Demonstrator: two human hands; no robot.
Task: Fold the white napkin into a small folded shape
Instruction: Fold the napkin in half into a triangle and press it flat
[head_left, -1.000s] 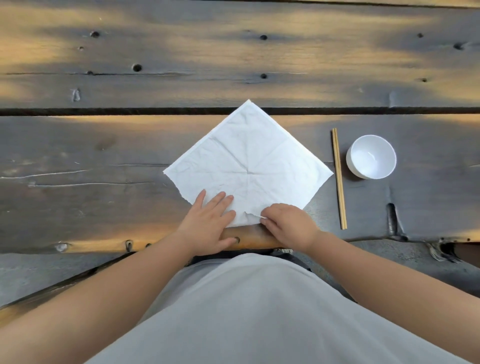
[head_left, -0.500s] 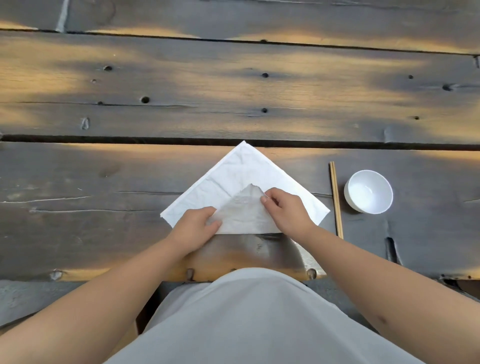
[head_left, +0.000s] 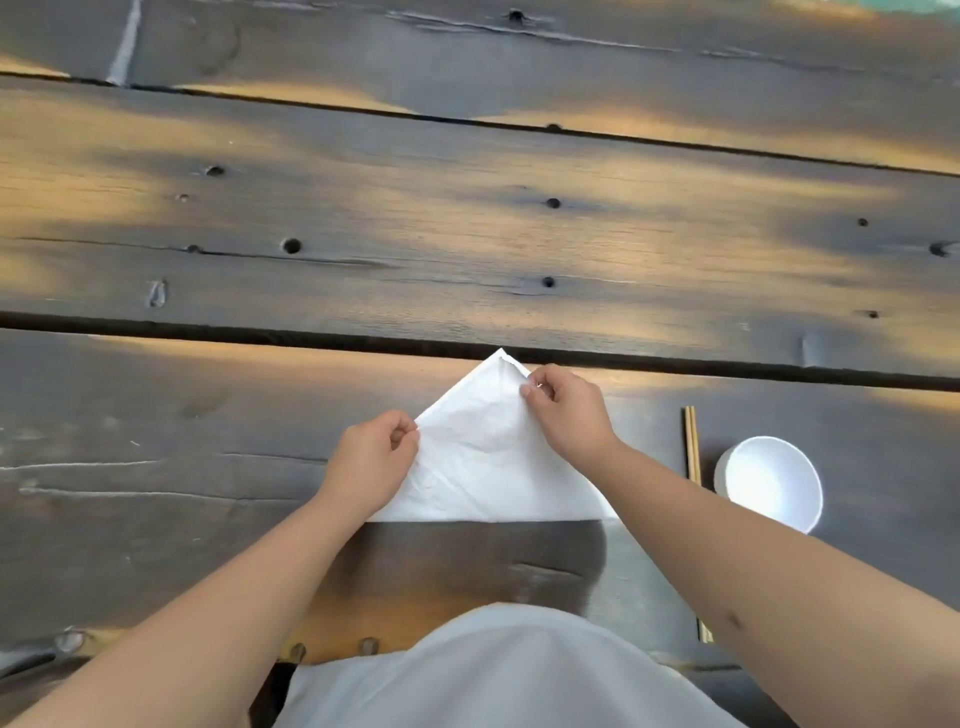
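Observation:
The white napkin (head_left: 483, 467) lies on the dark wooden table as a triangle, its long folded edge toward me and its tip pointing away. My right hand (head_left: 569, 415) pinches the upper layer's corner just short of the far tip. My left hand (head_left: 371, 457) pinches the napkin's left slanted edge with thumb and forefinger. The napkin's two lower corners are hidden under my forearms.
A pair of wooden chopsticks (head_left: 692, 447) lies lengthwise to the right of the napkin, partly hidden by my right arm. A small white bowl (head_left: 769, 483) stands just right of them. A dark gap between planks (head_left: 260, 332) runs across behind the napkin.
My right hand has carried the napkin's near corner up and away to the far tip, turning the diamond into a triangle. My left hand moved from pressing flat to pinching the left edge.

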